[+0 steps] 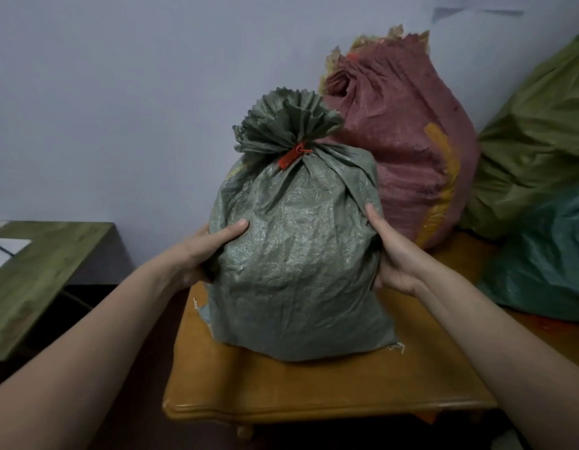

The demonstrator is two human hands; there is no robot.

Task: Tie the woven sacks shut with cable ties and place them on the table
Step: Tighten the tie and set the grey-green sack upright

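A grey-green woven sack [298, 264] stands upright on the orange-brown wooden table [281, 388]. Its neck is gathered and cinched with a red cable tie [293, 156]. My left hand [205, 251] presses against the sack's left side, thumb across the front. On the opposite side my right hand [390, 251] grips the sack. Behind it a red woven sack [408, 151] stands on the same table, its frayed top bunched.
An olive-green sack [538, 151] and a teal sack [548, 254] lie stacked at the right. A lower green table [38, 280] with a white notebook [5, 250] stands to the left. A pale wall is close behind.
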